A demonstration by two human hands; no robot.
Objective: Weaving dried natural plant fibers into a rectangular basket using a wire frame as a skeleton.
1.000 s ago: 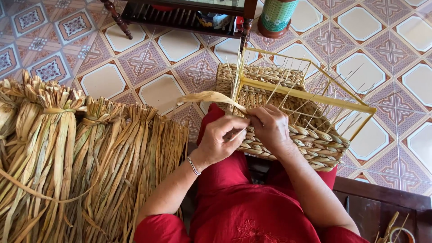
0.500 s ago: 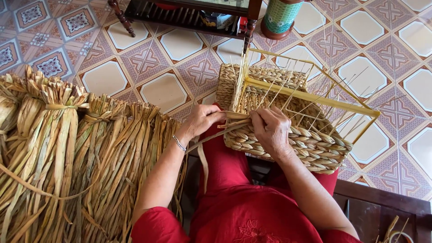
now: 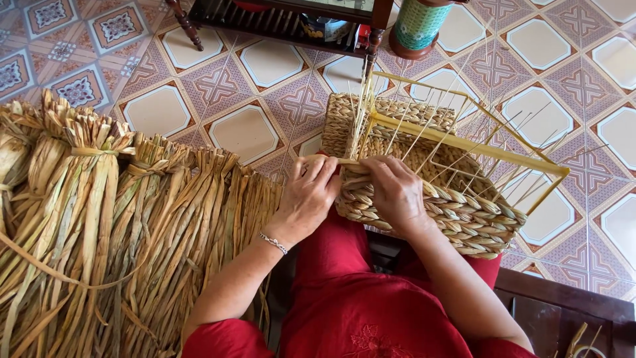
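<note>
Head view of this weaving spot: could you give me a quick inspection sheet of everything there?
Surface: patterned tiled floor.
Job's things: half-woven basket on a yellow wire frame, resting on the lap.
Clutter: bundles of dried leaves beside the person.
Grippers: left hand and right hand both press the basket's near rim.
Cables: nothing seen.
Surroundings: dark wooden rack, green cylinder, wooden seat edge.

The woven basket (image 3: 430, 199) is tan and straw-coloured, around a yellow frame (image 3: 464, 142); the dried leaf bundles (image 3: 119, 232) are pale brown-green; the clothing (image 3: 358, 298) is red; the floor tiles (image 3: 245, 129) show cream octagons among purple-grey cross patterns.
</note>
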